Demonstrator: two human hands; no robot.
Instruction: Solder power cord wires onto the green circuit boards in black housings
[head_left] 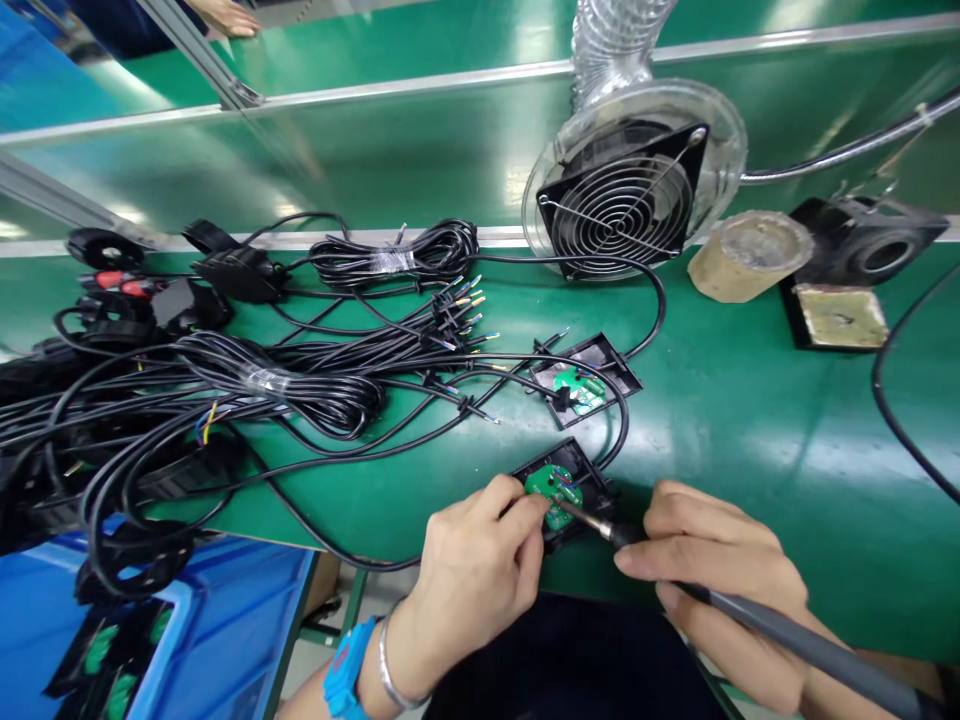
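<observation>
In the head view my right hand [724, 575] grips a soldering iron [795, 635] like a pen. The iron's metal tip reaches a round green circuit board [553, 485] inside an open black plastic housing [581, 465]. My left hand [480, 550] is closed in a pinch at the board's near left side, right by the iron's tip. What lies between those fingertips is too small to make out. Just beyond sits a second open black housing [619, 365] with a green board [581, 390] in it. Black cables run from both housings.
Coiled black cables [281, 385] with stripped wire ends cover the bench's left side. A fan with a wire guard [615, 215] stands at the back, beside a tan roll [750, 255] and an iron stand with a sponge [840, 315]. Below left is a blue bin [225, 610]. Another person's hand [229, 17] shows at top.
</observation>
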